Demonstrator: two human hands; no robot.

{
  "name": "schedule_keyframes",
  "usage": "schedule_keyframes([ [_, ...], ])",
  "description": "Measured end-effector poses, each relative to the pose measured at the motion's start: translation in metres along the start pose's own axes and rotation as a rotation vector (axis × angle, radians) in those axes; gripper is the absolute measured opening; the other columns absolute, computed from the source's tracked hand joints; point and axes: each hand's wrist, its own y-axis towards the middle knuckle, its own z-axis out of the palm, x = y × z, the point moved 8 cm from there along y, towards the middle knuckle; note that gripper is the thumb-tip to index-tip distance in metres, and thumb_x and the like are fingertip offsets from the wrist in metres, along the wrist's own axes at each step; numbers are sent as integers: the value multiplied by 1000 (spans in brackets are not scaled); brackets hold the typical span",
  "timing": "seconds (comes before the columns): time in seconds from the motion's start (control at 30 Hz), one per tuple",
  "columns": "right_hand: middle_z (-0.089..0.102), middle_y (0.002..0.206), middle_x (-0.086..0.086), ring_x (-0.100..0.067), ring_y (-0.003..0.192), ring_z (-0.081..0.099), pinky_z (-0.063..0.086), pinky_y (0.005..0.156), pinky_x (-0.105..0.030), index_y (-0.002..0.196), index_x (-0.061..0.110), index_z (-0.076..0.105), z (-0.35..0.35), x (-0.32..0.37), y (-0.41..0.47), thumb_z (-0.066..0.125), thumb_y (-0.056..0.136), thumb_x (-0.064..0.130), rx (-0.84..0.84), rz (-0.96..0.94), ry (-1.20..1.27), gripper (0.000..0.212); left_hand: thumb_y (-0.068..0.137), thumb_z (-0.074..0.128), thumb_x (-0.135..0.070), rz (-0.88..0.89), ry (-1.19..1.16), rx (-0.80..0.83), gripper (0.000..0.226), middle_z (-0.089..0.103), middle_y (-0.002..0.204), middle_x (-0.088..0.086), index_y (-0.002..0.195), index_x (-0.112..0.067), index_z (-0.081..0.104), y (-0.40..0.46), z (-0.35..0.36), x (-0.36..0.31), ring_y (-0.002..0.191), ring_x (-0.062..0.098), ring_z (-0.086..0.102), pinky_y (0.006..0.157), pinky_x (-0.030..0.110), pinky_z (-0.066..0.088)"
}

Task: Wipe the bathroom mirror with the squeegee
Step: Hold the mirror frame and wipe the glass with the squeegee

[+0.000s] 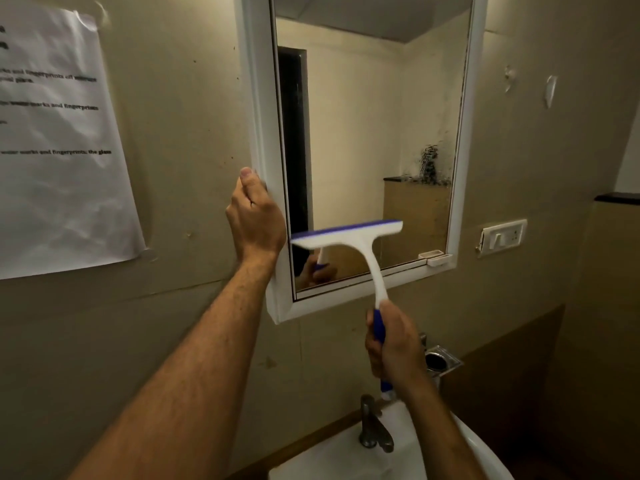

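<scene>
In the head view, one mirror (363, 133) in a white frame hangs on the beige wall, and everything else sits around it. Two bare hands are in sight. The left hand (254, 220) is at the mirror's left frame edge, low down, thumb up against the frame's outer side and the grip closed around that edge. The right hand (394, 344) is below the mirror's bottom edge, its grip wrapped tight around the blue handle of the one squeegee (360, 247). The squeegee's white neck rises across the bottom frame, and its blade, white with a blue strip, lies across the lower part of the glass, tilted with the right end higher. Whether the blade touches the glass I cannot tell. Its reflection shows in the glass just beneath it.

Left of the mirror, one sheet of printed paper (59, 143) is taped to the wall. Right of the mirror is one white switch plate (504, 236). Below the mirror stand one metal tap (374, 427) and one white basin (349, 455), with one metal holder (441, 360) on the wall beside the right hand.
</scene>
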Motion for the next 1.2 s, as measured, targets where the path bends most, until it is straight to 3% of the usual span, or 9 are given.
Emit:
schedule_keyframes([
  [0.17, 44, 51, 3, -9, 40, 34, 30, 40, -24, 85, 16, 56, 7, 33, 18, 32, 99, 49, 24, -68, 50, 43, 106, 21, -26, -10, -13, 20, 41, 39, 63, -7, 71, -23, 42, -2, 1, -2, 48, -20, 44, 49, -1, 36],
  [0.3, 44, 48, 6, -9, 39, 35, 32, 39, -22, 80, 16, 53, 8, -6, -1, 33, 98, 47, -4, 31, 45, 42, 107, 20, -24, -6, -9, 18, 41, 35, 64, -11, 68, -30, 35, -3, 1, -4, 47, -25, 41, 50, -5, 34],
  [0.47, 43, 46, 5, -10, 39, 34, 31, 40, -21, 75, 13, 53, 0, -40, -18, 35, 94, 50, -17, 99, 35, 46, 106, 21, -24, -7, -9, 0, 43, 40, 63, -5, 68, -20, 42, 1, 1, 2, 50, -20, 44, 50, -1, 33],
  [0.77, 43, 52, 3, -12, 41, 34, 29, 41, -25, 88, 15, 56, 5, 28, 18, 32, 97, 54, 3, -6, 99, 46, 107, 21, -23, -49, -22, 14, 42, 37, 64, -11, 68, -29, 35, -3, 0, 0, 50, -25, 41, 54, -4, 32],
  [0.93, 44, 50, 5, -10, 41, 36, 32, 41, -23, 80, 14, 53, -3, -26, -5, 33, 98, 51, -2, 83, 8, 46, 106, 22, -25, -6, 38, 9, 44, 43, 61, -2, 69, -16, 43, 0, -1, -1, 52, -1, 48, 50, 16, 32],
  [1.0, 45, 51, 4, -9, 41, 37, 33, 42, -22, 78, 14, 54, -10, -56, -17, 34, 97, 52, -16, 151, -13, 47, 105, 22, -29, -12, 45, 6, 44, 49, 66, 3, 75, -11, 48, 3, 0, 5, 62, 15, 49, 58, 24, 27],
  [1.1, 46, 59, 10, -2, 49, 38, 32, 49, -20, 79, 23, 55, -18, -65, -24, 34, 87, 70, -26, 164, -132, 52, 105, 21, -31, -17, 30, 4, 46, 57, 79, 14, 85, -9, 56, 2, 0, 5, 76, 27, 54, 67, 33, 36],
  [1.13, 46, 57, 9, -3, 47, 38, 33, 48, -21, 80, 21, 55, -19, -58, -21, 34, 90, 66, -21, 156, -112, 51, 105, 21, -29, -26, 32, 10, 45, 59, 81, 12, 87, -11, 58, 2, 0, 3, 78, 21, 57, 72, 30, 39],
  [1.2, 44, 52, 6, -8, 42, 36, 32, 43, -23, 82, 15, 55, -16, -37, -11, 33, 97, 53, -17, 138, -35, 46, 106, 22, -26, -48, 39, 23, 42, 55, 78, -3, 85, -19, 58, 0, -1, 1, 69, -3, 53, 64, 12, 35],
])
